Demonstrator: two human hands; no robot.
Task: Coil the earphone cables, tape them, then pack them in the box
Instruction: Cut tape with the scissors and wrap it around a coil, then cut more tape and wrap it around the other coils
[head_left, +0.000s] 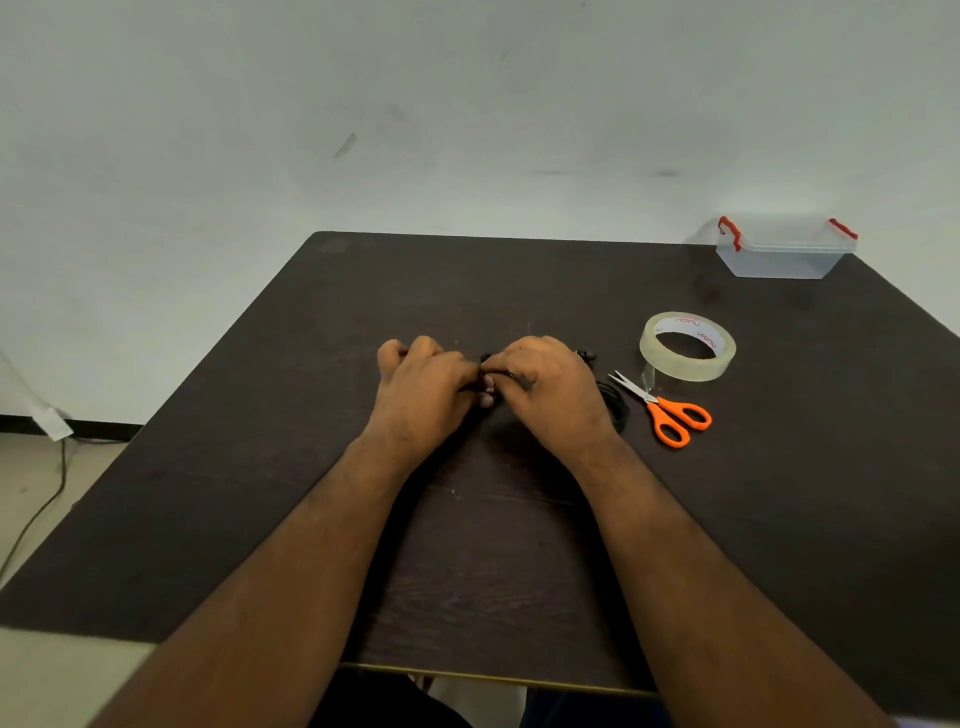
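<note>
My left hand (423, 384) and my right hand (545, 387) meet at the middle of the dark table (260, 467), fingers curled, both pinching a black earphone cable (493, 373) between them. Most of that cable is hidden under the hands. A second black earphone cable (615, 410) lies bundled just right of my right hand, with earbuds (588, 356) showing behind it. A roll of clear tape (688, 345) lies to the right. Beside it are orange-handled scissors (670, 410). The clear plastic box (784, 249) with red latches stands at the far right corner, lid on.
A pale wall rises behind the table. The floor at left has a dark cable (47, 499) running along it. The table's near edge (493, 678) is just in front of my body.
</note>
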